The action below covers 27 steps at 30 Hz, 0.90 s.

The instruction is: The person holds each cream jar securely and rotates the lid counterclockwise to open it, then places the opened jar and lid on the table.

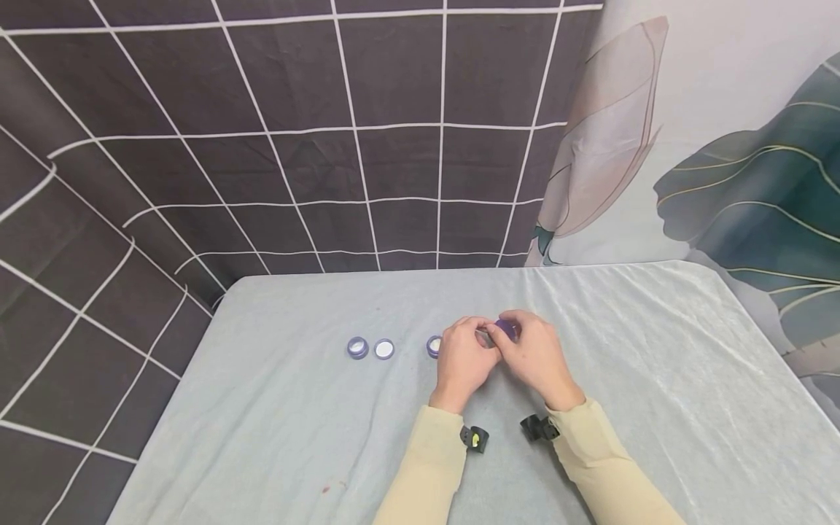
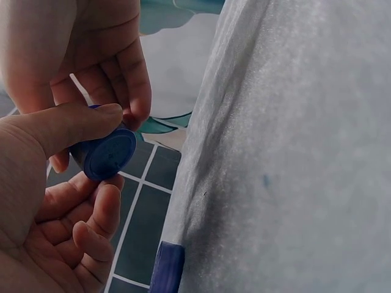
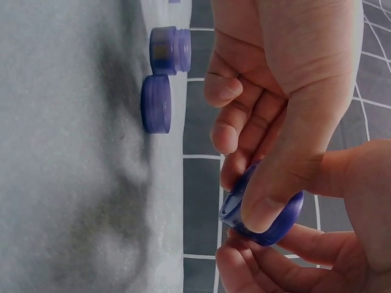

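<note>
Both hands meet over the right of centre of the table, pinching a small round purple jar (image 1: 506, 329) between them. In the left wrist view the thumb of the left hand (image 1: 466, 359) lies across the jar's edge, and a flat round face of the jar shows. The right hand (image 1: 534, 355) grips it from the other side, its thumb and fingers partly hidden in the right wrist view. An open purple jar (image 1: 434, 346) stands just left of the left hand, partly covered by it. The right wrist view shows a jar with a threaded neck (image 3: 170, 51) and a purple lid (image 3: 156, 104) side by side.
Farther left stand an open purple jar (image 1: 357, 348) and a round lid with a white inside (image 1: 383, 349). A pale grey cloth (image 1: 275, 430) covers the table. Behind it hang a dark tile-patterned curtain (image 1: 394, 168) and a floral one (image 1: 735, 182).
</note>
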Each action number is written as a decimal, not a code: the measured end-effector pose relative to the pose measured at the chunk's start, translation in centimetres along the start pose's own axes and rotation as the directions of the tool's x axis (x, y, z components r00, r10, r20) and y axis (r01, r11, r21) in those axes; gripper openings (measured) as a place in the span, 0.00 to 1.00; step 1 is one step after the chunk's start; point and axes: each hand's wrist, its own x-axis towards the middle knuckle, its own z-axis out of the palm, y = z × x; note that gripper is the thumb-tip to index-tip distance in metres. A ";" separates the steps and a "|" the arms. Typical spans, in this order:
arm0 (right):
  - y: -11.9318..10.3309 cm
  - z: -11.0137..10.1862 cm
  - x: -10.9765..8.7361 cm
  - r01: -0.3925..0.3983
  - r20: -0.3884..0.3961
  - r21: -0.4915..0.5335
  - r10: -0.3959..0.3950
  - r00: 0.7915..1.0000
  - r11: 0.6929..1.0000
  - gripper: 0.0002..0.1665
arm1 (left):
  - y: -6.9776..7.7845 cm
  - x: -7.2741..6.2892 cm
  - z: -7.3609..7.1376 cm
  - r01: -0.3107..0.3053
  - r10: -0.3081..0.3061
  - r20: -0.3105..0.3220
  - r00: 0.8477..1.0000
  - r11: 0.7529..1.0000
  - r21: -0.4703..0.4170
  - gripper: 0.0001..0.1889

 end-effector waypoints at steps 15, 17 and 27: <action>0.2 0.1 0.0 0.025 -0.020 0.009 -0.025 0.999 1.000 0.18 | -0.1 0.1 0.1 0.012 -0.012 0.009 1.000 1.000 -0.020 0.13; 0.1 0.1 0.0 0.028 -0.022 0.008 -0.028 0.999 1.000 0.17 | 0.0 0.1 0.1 0.015 -0.015 0.011 1.000 1.000 -0.022 0.13; 0.2 0.0 0.1 0.047 -0.024 0.005 -0.047 0.999 0.999 0.17 | 0.0 0.1 0.0 0.010 -0.010 0.011 1.000 1.000 -0.027 0.13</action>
